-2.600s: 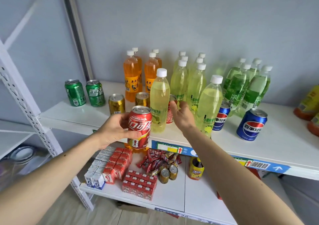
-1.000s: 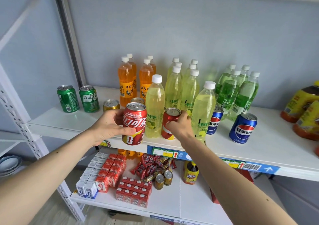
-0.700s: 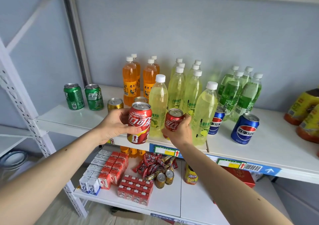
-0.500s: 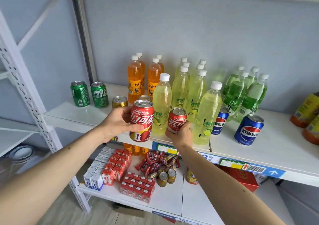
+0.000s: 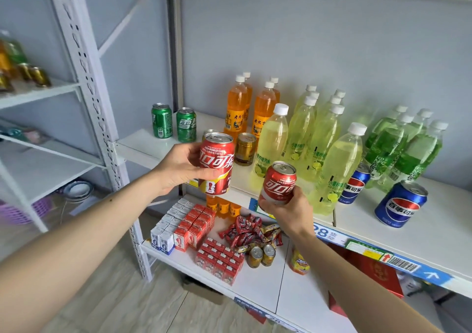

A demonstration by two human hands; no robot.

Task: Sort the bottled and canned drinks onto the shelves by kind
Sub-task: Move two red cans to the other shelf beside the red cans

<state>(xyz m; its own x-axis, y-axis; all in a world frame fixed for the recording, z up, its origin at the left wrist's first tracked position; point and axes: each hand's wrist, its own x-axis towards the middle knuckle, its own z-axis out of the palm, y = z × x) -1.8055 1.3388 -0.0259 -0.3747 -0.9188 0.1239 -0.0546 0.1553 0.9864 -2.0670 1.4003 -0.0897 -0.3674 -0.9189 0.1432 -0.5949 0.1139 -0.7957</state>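
Observation:
My left hand point(image 5: 178, 166) grips a tall red cola can point(image 5: 217, 162), held upright in the air in front of the white shelf point(image 5: 421, 233). My right hand point(image 5: 288, 211) holds a smaller red cola can point(image 5: 279, 183) from below, tilted a little, just off the shelf's front edge. On the shelf stand two green cans point(image 5: 173, 124), a gold can point(image 5: 245, 148), orange bottles point(image 5: 236, 107), pale yellow-green bottles point(image 5: 319, 133), green bottles point(image 5: 403, 143) and two blue cola cans point(image 5: 399, 203).
The lower shelf point(image 5: 258, 289) carries small cartons, red wrapped snacks, two gold cans and a yellow bottle. A second white rack point(image 5: 46, 95) stands to the left with cans and bottles on its upper level. A perforated upright post point(image 5: 102, 118) separates the two racks.
My right hand has reached between the bottles, taken the smaller red can and lifted it off the shelf toward me. The left hand kept its can. The view has swung left.

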